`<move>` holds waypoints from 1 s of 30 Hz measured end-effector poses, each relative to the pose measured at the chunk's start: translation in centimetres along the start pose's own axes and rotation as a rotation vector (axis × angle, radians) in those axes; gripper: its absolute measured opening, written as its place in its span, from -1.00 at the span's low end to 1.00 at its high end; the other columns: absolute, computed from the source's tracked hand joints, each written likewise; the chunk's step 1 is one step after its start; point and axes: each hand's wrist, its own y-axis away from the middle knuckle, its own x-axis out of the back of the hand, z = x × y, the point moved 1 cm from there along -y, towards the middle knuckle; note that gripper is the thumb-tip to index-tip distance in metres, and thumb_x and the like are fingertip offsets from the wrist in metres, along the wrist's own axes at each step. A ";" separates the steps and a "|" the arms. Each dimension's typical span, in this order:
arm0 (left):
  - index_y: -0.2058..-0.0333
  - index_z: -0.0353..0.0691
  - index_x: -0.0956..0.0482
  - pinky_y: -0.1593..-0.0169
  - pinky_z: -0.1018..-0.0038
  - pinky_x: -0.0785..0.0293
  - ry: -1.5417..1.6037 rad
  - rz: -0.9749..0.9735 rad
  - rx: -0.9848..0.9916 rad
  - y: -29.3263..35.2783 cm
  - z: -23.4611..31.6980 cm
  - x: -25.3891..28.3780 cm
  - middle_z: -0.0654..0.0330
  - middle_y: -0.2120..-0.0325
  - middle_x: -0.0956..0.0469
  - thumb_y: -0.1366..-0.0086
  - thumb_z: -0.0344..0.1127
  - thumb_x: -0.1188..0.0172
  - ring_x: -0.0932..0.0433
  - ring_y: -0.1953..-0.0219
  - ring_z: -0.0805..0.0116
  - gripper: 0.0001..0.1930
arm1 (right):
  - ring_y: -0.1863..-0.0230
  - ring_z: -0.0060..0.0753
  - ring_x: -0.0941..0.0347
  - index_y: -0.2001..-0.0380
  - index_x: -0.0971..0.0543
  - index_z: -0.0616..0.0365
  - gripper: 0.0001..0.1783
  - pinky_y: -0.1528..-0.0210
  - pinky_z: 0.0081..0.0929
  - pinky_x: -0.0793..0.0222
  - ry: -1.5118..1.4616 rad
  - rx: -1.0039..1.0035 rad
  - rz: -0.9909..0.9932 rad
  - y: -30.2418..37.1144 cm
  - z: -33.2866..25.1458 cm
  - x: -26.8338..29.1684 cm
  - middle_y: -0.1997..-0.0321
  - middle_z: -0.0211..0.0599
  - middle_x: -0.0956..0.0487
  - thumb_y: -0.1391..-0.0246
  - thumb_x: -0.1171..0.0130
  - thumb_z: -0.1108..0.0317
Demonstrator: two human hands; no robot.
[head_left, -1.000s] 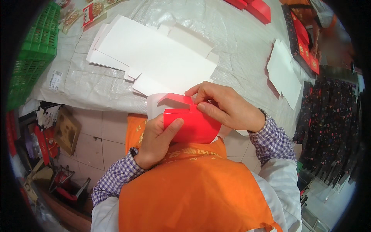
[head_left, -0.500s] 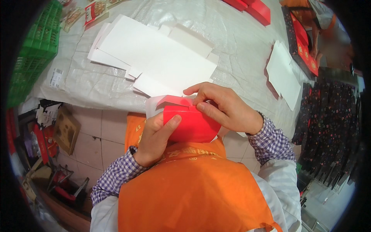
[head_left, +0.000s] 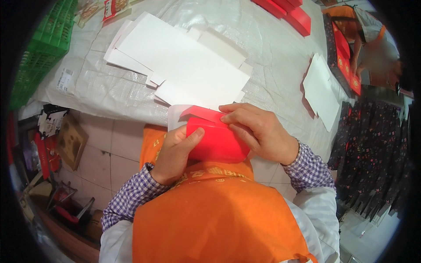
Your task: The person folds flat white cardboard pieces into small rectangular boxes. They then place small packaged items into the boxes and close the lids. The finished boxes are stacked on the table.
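Observation:
A red folding box (head_left: 217,141) with white inner flaps is held close to my orange apron, by the table's near edge. My left hand (head_left: 174,151) grips its left side, thumb lying on the red face. At its upper right, my right hand (head_left: 265,131) pinches the top flap (head_left: 202,113) with thumb and fingers. The flap is partly folded over, and a white panel stands up behind it. Just beyond my hands, a stack of flat white box blanks (head_left: 180,57) lies on the table.
White woven sheeting covers the table (head_left: 114,94). A green crate (head_left: 46,48) stands at the left, near some packaged snacks (head_left: 115,8). Red boxes (head_left: 289,13) lie at the far side. On the right are another white blank (head_left: 322,90), a dark carton with red packs (head_left: 344,57) and another person.
My right fingers have come down from a raised position onto the flap, which lies a little lower over the box. My left hand keeps its grip. The view has shifted slightly.

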 end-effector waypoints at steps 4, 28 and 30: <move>-0.02 -0.41 -0.55 -0.02 0.53 -0.49 0.016 -0.016 0.009 0.1 0.2 0.0 0.20 0.08 -0.63 -0.55 -0.23 0.00 -0.56 0.09 0.53 -0.67 | 0.06 -0.08 -0.62 0.16 -0.58 0.25 -0.82 0.04 -0.35 -0.57 0.033 0.034 -0.011 0.0 0.0 0.4 -0.01 -0.07 -0.64 -0.14 -0.23 0.56; -0.02 -0.41 -0.56 -0.03 0.51 -0.50 -0.006 -0.077 -0.059 0.8 1.3 0.4 0.19 0.10 -0.65 -0.55 -0.27 0.03 -0.58 0.08 0.51 -0.68 | 0.22 -0.09 -0.61 0.27 -0.55 0.25 -0.92 0.19 -0.32 -0.55 0.091 0.051 -0.197 -1.5 -1.9 2.7 0.16 -0.11 -0.65 -0.17 -0.24 0.51; -0.02 -0.41 -0.56 -0.03 0.50 -0.51 -0.004 -0.080 -0.072 0.8 1.6 0.4 0.17 0.10 -0.65 -0.55 -0.27 0.03 -0.58 0.08 0.51 -0.68 | 0.24 -0.11 -0.60 0.29 -0.54 0.25 -0.92 0.23 -0.33 -0.54 0.097 0.039 -0.174 -1.7 -2.2 2.5 0.17 -0.12 -0.65 -0.18 -0.24 0.49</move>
